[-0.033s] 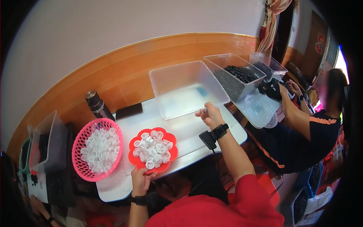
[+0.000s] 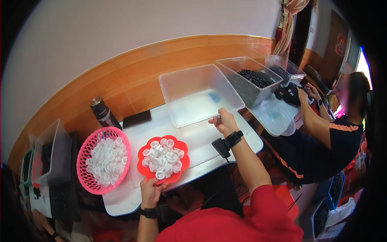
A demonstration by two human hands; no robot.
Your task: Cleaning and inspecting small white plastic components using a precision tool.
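A red scalloped dish (image 2: pixel 186 155) holds a heap of small clear and white plastic pieces (image 2: pixel 162 157). Its near rim is pinched between the thumb and fingers of my left hand (image 2: pixel 150 193). My right hand (image 2: pixel 225 122) hovers by the front edge of a translucent plastic bin (image 2: pixel 193 119), fingers closed. A small grey tip shows between them, too small to name. Left of the dish, a pink perforated basket (image 2: pixel 84 173) is full of more such plastic pieces.
On the white table (image 2: pixel 121 203), a dark flask (image 2: pixel 104 113) and a dark flat case (image 2: pixel 137 119) stand near the wall. At right, a co-worker (image 2: pixel 322 153) handles a black thing beside a bin of black pieces (image 2: pixel 256 78). Another person's hand (image 2: pixel 40 221) shows lower left.
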